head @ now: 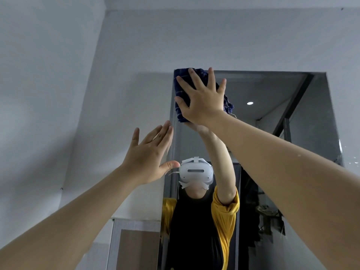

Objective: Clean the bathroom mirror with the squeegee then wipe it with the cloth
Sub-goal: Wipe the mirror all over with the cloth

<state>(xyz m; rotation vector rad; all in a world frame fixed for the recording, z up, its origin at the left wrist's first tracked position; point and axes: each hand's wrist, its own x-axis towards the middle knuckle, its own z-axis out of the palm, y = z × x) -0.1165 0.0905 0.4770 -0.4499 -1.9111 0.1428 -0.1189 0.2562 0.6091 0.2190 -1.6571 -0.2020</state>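
A tall frameless mirror (292, 117) hangs on the white wall and shows a reflected person in a headset, yellow sleeves and a dark apron. My right hand (202, 100) presses a dark blue checked cloth (181, 88) flat against the mirror's top left corner, fingers spread over it. My left hand (150, 152) is flat and empty, fingers together, resting at the mirror's left edge below the cloth. No squeegee is in view.
White wall (78, 75) fills the left and top. A grey panel with a brown inset (136, 246) stands low, left of the mirror. The mirror reflects a ceiling light (250, 103), a dark beam and cluttered items at lower right.
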